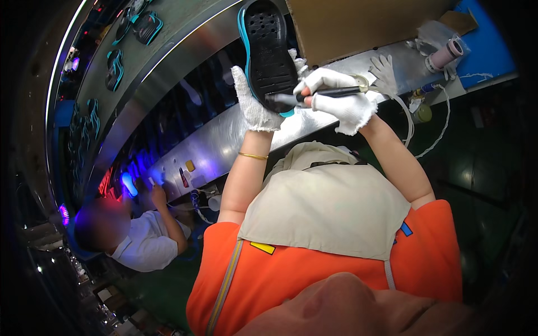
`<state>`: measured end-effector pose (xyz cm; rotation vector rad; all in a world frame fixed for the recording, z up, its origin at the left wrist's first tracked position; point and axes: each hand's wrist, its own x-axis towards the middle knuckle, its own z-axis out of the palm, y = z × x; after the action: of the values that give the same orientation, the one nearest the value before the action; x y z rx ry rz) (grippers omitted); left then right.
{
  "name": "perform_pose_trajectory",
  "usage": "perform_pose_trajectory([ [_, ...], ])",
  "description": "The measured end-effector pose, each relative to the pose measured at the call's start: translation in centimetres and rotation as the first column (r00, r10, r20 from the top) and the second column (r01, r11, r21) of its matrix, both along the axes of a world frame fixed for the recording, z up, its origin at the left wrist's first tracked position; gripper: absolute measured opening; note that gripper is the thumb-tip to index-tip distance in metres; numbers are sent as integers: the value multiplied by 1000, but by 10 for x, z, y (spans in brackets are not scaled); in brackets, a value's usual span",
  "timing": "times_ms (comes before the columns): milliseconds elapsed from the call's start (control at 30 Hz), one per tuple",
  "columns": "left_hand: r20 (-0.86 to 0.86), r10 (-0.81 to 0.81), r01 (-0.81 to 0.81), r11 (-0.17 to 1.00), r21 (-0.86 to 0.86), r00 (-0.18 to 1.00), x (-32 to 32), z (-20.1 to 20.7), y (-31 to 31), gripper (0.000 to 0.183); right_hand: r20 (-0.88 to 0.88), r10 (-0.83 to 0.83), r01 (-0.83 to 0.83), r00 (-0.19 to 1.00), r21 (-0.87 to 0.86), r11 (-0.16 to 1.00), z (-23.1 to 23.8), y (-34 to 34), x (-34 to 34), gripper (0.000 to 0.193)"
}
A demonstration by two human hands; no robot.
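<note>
A black shoe sole [270, 61] with a teal edge is held up in front of me, its inner face toward me and its holes at the far end. My left hand [256, 106], in a white knit glove, is wrapped round its near left side, and some gloved fingers show past the right edge. My right hand [344, 106] wears a white glove with bare fingertips. It grips a black-handled brush [336, 92], whose pale, blurred tip lies over the heel end of the sole. Whether the tip touches the sole I cannot tell.
A curved conveyor [129, 67] with more teal-edged soles [115, 70] runs along the left. Beyond the metal bench [207, 145] stands a cardboard box [358, 25]. A spare glove [384, 73], a pink cylinder [446, 55] and white hoses [412, 120] are at right. A co-worker [148, 238] sits at left.
</note>
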<state>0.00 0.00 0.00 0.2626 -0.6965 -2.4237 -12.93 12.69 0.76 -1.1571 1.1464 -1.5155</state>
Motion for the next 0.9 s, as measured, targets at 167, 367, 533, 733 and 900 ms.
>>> perform_pose_trajectory([
  [167,66,-13,14,1000,-14,998,-1,8,-4,81,-26,-26,24,999,-69,997,1,-2,3,10],
  [367,26,-121,117,986,119,992,10,0,-16,70,468,153,-228,871,108,968,-9,9,4,16],
  [533,-214,-258,291,946,142,942,8,7,-15,75,469,81,-65,880,-50,997,-3,8,5,16],
  [733,-122,-281,295,948,117,952,8,9,-25,78,235,107,-135,966,106,985,-4,5,10,11],
  [900,53,-319,314,946,84,946,11,15,-29,74,464,126,-200,877,115,973,-10,17,9,17],
])
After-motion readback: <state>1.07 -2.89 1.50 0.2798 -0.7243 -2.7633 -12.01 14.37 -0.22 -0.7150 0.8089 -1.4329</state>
